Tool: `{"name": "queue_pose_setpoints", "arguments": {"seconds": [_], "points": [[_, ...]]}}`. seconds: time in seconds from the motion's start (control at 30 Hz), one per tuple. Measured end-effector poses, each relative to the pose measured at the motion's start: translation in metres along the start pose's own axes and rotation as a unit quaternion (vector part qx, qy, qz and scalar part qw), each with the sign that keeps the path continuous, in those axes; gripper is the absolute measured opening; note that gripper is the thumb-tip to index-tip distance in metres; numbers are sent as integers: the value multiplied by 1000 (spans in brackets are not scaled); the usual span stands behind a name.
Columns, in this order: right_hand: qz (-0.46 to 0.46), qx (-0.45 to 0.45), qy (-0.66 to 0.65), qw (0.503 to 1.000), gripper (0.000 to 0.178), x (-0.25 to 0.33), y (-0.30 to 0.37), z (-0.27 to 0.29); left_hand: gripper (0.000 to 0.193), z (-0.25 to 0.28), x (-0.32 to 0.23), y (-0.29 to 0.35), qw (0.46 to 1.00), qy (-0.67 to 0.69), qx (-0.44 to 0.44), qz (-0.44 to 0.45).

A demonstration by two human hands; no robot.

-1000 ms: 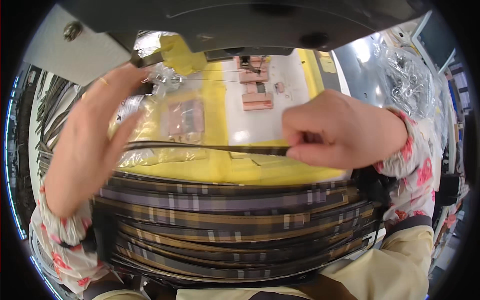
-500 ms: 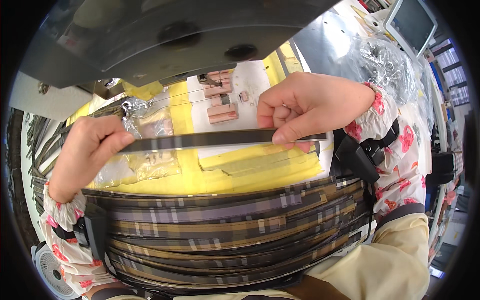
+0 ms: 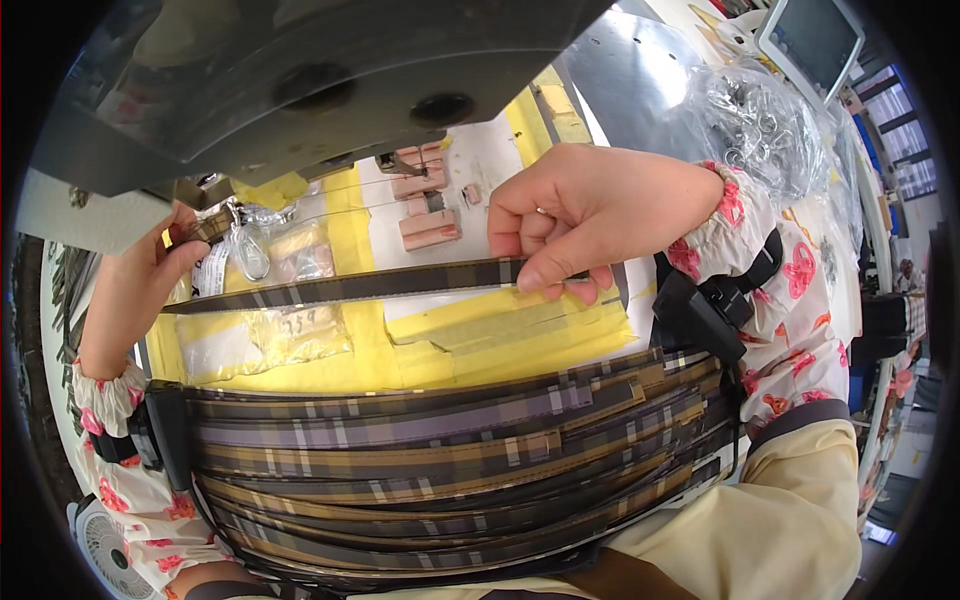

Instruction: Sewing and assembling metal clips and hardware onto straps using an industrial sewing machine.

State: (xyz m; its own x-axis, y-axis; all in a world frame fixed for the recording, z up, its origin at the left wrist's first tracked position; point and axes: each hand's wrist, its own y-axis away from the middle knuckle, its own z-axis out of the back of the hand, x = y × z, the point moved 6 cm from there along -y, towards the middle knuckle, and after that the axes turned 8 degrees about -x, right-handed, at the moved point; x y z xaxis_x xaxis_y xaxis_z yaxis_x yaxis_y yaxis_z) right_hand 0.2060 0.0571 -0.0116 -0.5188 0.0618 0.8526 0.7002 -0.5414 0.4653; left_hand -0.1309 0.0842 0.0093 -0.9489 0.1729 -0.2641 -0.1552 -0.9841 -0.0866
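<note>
My right hand [image 3: 580,225] is closed, pinching a dark plaid strap [image 3: 390,287] near its right end. The strap runs almost level to the left, and its left end lies loose over the yellow-taped work surface. At the far left, my left hand [image 3: 150,270] reaches up beside the sewing machine [image 3: 330,80]. Its thumb and fingers stand apart around a brownish piece [image 3: 210,226], perhaps another strap end; whether they touch it is unclear. Pink blocks [image 3: 430,229] sit under the machine's needle area, beyond the strap.
Several plaid straps [image 3: 400,435] hang in a layered bundle across the near edge. A clear plastic bag [image 3: 300,335] lies on the yellow tape [image 3: 480,335]. More clear plastic [image 3: 750,130] and a screen [image 3: 815,45] are at the far right. A fan [image 3: 105,545] stands lower left.
My left hand has let go of the strap's left end and moved up and left toward the machine. My right hand, still holding the strap, has shifted slightly left.
</note>
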Motion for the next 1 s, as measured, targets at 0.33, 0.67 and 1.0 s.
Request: {"name": "queue_pose_setpoints", "arguments": {"seconds": [0.33, 0.67, 1.0], "points": [[30, -7, -40, 999, 25, 2, -2, -6, 13, 14, -45, 6, 970, -154, -87, -169], [192, -207, 395, 874, 16, 7, 49, 3, 16, -37, -199, 38, 936, 210, 125, -255], [-70, -370, 671, 639, 10, -48, 145, 102, 23, -42, -168, 30, 954, 216, 45, -204]]}}
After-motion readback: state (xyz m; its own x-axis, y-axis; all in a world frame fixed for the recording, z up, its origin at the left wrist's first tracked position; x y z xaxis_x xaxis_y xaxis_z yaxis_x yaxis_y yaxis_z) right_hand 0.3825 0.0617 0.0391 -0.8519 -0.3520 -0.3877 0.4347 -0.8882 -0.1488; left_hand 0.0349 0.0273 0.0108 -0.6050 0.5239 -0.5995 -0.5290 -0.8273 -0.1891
